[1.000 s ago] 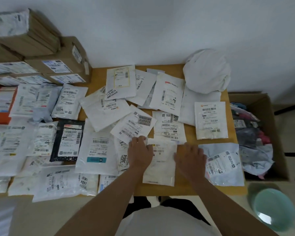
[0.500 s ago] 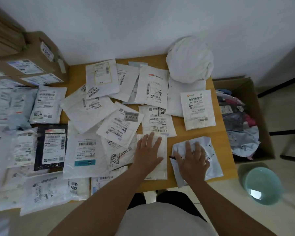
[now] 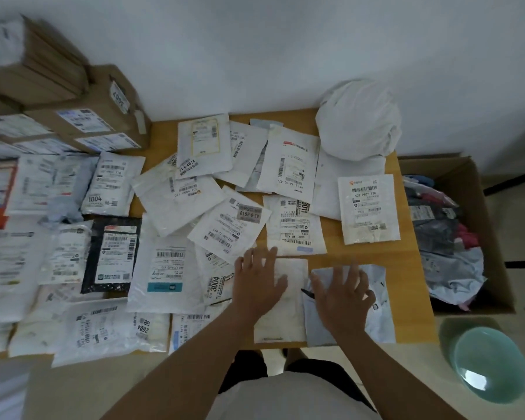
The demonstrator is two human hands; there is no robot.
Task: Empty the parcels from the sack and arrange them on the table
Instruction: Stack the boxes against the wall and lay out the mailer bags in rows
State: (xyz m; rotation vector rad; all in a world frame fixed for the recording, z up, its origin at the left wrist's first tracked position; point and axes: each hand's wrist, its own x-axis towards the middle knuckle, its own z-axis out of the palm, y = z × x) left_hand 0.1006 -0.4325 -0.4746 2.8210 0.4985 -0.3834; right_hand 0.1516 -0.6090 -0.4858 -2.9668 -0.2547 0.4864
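Several flat white mailer parcels cover the wooden table (image 3: 406, 253). My left hand (image 3: 259, 283) lies flat with spread fingers on a cream parcel (image 3: 288, 316) at the table's front edge. My right hand (image 3: 343, 294) presses flat on a pale grey-white parcel (image 3: 376, 313) just to the right of it. A white sack (image 3: 358, 119) sits bundled at the table's far right corner. A labelled white parcel (image 3: 369, 207) lies below the sack, and a black parcel (image 3: 112, 256) lies to the left.
Stacked cardboard boxes (image 3: 82, 116) stand at the back left. An open cardboard box (image 3: 494, 268) holding more bags sits on the floor right of the table. A teal stool (image 3: 491, 365) is at the lower right. A white wall runs behind.
My right hand has moved from the cream parcel onto the grey-white parcel and flattened on it. My left hand has opened flat on the cream parcel. The view shifted slightly.
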